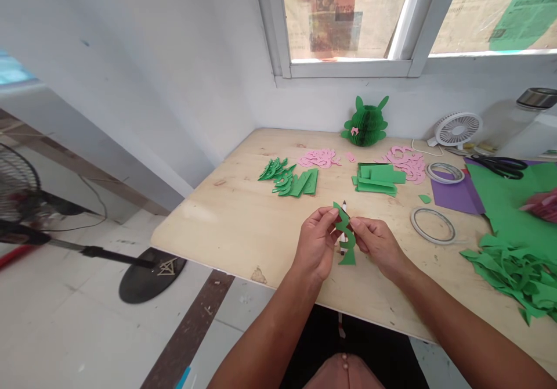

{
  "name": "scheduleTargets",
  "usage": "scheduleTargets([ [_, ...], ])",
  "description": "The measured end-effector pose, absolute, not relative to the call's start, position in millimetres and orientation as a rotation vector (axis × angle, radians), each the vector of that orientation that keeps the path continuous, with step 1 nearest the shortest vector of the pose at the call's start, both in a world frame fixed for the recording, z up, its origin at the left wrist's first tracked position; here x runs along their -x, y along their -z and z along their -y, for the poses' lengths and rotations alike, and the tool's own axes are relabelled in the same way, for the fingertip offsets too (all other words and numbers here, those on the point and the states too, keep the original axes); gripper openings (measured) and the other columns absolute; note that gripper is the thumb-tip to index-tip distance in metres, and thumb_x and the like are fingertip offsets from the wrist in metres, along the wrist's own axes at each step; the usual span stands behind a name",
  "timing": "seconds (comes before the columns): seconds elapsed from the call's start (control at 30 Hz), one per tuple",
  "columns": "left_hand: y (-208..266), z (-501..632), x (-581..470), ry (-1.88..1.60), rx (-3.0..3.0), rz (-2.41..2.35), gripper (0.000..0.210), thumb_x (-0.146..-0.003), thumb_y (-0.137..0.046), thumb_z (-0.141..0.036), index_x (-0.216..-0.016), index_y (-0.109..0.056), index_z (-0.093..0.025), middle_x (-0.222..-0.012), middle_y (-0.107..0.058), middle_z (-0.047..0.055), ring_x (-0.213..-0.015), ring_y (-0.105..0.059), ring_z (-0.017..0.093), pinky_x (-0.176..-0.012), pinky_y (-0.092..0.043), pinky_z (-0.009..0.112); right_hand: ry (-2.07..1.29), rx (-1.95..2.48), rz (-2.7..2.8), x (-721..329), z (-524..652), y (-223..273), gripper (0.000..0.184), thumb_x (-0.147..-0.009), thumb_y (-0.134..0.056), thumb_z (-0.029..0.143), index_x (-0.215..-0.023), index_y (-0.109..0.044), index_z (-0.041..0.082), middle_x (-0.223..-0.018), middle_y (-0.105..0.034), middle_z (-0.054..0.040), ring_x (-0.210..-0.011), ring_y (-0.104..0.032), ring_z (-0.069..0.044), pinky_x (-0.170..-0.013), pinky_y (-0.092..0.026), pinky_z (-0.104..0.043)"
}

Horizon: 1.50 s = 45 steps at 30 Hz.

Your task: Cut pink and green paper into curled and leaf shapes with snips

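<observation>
A wavy-edged green paper cutout (pixel 347 239) is held upright above the table near its front edge. My left hand (pixel 317 239) pinches its upper left side between thumb and fingers. From the right, my right hand (pixel 378 241) has thumb and forefinger closed on its other edge. Partly hidden behind the paper is a white pen with dark ends (pixel 344 204); I cannot tell whether it touches my fingers. Beyond my hands lie curvy green cutouts (pixel 284 181), folded green paper pieces (pixel 310 182) and a stack of green paper strips (pixel 378 178).
Pink paper cutouts (pixel 319 158) lie farther back, near a green honeycomb-paper animal (pixel 366 125). Tape rolls (pixel 445 173), black scissors (pixel 500 166), green scraps (pixel 517 276) and a small white fan (pixel 458 129) are to the right. A floor fan's base (pixel 150 278) stands left of the table.
</observation>
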<state>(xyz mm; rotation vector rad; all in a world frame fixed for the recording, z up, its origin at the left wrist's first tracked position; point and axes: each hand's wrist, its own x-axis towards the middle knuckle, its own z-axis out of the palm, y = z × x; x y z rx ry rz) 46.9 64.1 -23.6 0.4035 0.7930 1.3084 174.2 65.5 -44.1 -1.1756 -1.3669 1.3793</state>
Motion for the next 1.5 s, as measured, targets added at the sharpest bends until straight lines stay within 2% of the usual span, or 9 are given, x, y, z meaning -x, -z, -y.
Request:
scheduleTargets([
  [0.6,24,-64,-49,-1.326,-0.401,-0.772,0.023,-0.06,-0.076,-0.024,-0.067,-0.057,-0.015,-0.065,-0.058,-0.001,-0.059,-0.052,0.009,-0.059,-0.04,0.022,-1.369,1.185,1.366,-175,-66,45,0.05,-0.079,-0.052,0.061,-0.053,-0.042,0.018,-0.044,-0.026,0.0074,-0.043,-0.017,-0.007,-0.042,-0.01,-0.024],
  [1.03,26,-68,-42,-1.345,-0.544,-0.885,0.02,-0.061,-0.073,-0.026,-0.068,-0.058,-0.014,-0.063,-0.059,-0.001,-0.058,-0.053,0.01,-0.059,-0.041,0.024,-1.383,1.197,1.386,-177,-67,46,0.045,-0.082,-0.05,0.056,-0.066,-0.057,0.015,-0.042,-0.029,0.0078,-0.042,-0.021,-0.008,-0.043,-0.013,-0.025],
  [1.23,27,-70,-38,-1.34,-0.584,-0.947,0.021,-0.06,-0.073,-0.028,-0.069,-0.06,-0.014,-0.063,-0.059,0.0,-0.055,-0.051,0.009,-0.05,-0.034,0.021,-1.382,1.204,1.45,-177,-66,47,0.044,-0.084,-0.048,0.055,-0.067,-0.059,0.015,-0.044,-0.028,0.008,-0.043,-0.02,-0.008,-0.043,-0.013,-0.025],
  [1.5,28,-70,-38,-1.319,-0.581,-0.894,0.02,-0.061,-0.073,-0.027,-0.068,-0.059,-0.014,-0.062,-0.058,-0.001,-0.055,-0.05,0.009,-0.052,-0.037,0.022,-1.369,1.191,1.475,-177,-66,48,0.046,-0.084,-0.048,0.056,-0.066,-0.059,0.015,-0.043,-0.028,0.008,-0.042,-0.019,-0.008,-0.043,-0.013,-0.025],
])
